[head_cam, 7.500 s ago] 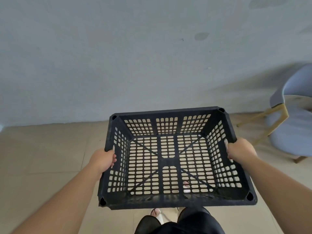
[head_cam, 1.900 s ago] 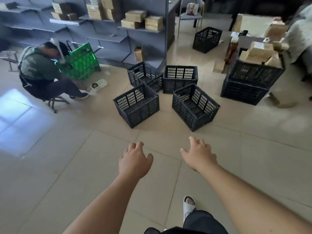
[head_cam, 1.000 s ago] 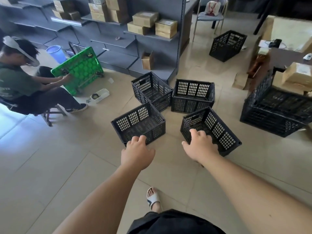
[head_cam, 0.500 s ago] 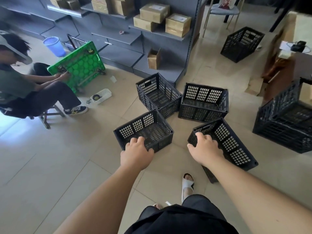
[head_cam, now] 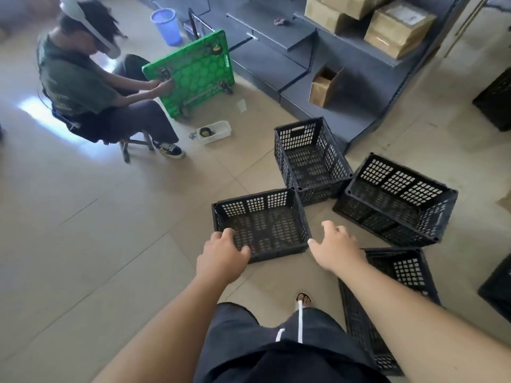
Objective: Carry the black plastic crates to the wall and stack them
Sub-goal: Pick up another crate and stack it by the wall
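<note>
Several black plastic crates stand on the tiled floor. The nearest crate (head_cam: 261,214) lies straight ahead of me. My left hand (head_cam: 221,258) hovers at its near left corner, fingers spread and curled over the rim. My right hand (head_cam: 336,248) is open just beside its near right corner, holding nothing. A second crate (head_cam: 311,161) stands behind it, a third crate (head_cam: 395,200) sits tilted to the right, and a fourth crate (head_cam: 392,294) lies under my right forearm, partly hidden.
A seated person (head_cam: 91,87) at the left works on a green cart (head_cam: 193,73). A small white tray (head_cam: 214,131) lies on the floor near them. Grey shelving (head_cam: 304,59) with cardboard boxes (head_cam: 395,26) stands behind the crates. More black crates (head_cam: 495,100) sit at the right edge.
I have walked up to the crates and leaned over them. Both hands have come down to the near corners of the nearest crate, the right hand shifting off the right-hand crate.
</note>
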A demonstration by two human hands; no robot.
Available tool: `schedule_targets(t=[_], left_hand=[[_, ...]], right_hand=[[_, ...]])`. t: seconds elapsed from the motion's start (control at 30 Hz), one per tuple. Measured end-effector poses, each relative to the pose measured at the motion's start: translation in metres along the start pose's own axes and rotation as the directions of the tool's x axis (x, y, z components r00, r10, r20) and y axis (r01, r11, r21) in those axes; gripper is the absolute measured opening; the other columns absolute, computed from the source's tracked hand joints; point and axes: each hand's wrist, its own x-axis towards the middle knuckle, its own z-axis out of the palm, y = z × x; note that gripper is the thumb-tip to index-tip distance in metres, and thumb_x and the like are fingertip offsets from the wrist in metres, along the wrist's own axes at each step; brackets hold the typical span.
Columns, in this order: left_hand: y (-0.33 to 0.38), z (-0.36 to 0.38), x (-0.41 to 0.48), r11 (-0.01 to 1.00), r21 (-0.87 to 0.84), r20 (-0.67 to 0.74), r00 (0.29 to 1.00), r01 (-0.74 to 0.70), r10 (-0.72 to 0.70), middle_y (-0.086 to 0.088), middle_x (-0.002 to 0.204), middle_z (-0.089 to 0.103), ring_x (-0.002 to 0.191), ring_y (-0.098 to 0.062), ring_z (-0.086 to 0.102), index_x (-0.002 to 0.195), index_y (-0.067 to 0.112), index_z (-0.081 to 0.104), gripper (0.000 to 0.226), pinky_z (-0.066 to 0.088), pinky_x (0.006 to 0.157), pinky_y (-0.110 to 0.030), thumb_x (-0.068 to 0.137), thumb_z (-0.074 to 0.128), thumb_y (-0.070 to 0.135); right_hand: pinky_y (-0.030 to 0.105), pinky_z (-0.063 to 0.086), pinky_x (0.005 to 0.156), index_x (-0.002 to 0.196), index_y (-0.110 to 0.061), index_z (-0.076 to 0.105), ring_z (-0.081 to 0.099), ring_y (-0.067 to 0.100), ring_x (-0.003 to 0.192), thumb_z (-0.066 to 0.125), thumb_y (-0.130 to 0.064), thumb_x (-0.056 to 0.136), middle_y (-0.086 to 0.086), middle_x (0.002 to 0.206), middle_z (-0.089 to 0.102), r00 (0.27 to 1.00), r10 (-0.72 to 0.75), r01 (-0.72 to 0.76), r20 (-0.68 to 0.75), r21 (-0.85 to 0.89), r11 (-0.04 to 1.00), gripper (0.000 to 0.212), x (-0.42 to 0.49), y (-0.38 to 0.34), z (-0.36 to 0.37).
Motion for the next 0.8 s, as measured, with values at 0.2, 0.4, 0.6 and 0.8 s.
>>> schedule_targets(t=[0.2,0.4,0.6,0.8], left_hand=[[-0.021,-0.004,0.055,0.988,-0.049,0.016,0.989,0.146,-0.145,-0.002,0.142,0.048,0.127,-0.026,0.05,0.145,0.026,0.043,0.058,0.047,0.096,-0.043,0.093,0.047,0.051],[-0.038,-0.002,0.13,0.982,-0.056,0.089,0.981,0.18,-0.174,-0.004,0.143,0.049,0.127,-0.027,0.051,0.145,0.025,0.043,0.057,0.047,0.096,-0.043,0.094,0.047,0.05],[-0.057,0.015,0.203,0.979,-0.039,0.159,0.969,0.199,-0.19,-0.004,0.143,0.048,0.125,-0.026,0.052,0.147,0.025,0.042,0.059,0.05,0.097,-0.045,0.093,0.046,0.05],[-0.079,0.064,0.268,0.96,-0.037,0.214,0.941,0.277,-0.263,-0.004,0.138,0.05,0.122,-0.027,0.054,0.142,0.025,0.045,0.053,0.049,0.095,-0.042,0.095,0.05,0.047]], right_hand=[[0.047,0.037,0.109,0.152,-0.018,0.033,0.038,0.038,0.136,0.047,-0.046,0.099,0.016,0.151,0.041,0.999,-0.003,0.006,0.045,-0.063,0.998,0.062,0.071,-0.028,-0.005],[0.047,0.037,0.109,0.15,-0.018,0.036,0.04,0.039,0.134,0.049,-0.045,0.098,0.017,0.149,0.043,0.995,0.081,-0.079,0.065,-0.037,0.996,0.06,0.138,-0.066,0.007],[0.046,0.037,0.108,0.152,-0.017,0.034,0.04,0.038,0.135,0.049,-0.043,0.1,0.016,0.15,0.042,0.985,0.137,-0.137,0.108,-0.011,0.99,0.06,0.198,-0.082,0.037],[0.047,0.039,0.106,0.147,-0.014,0.038,0.043,0.039,0.131,0.05,-0.042,0.098,0.018,0.146,0.045,0.973,0.192,-0.194,0.13,-0.003,0.981,0.058,0.283,-0.074,0.085]])
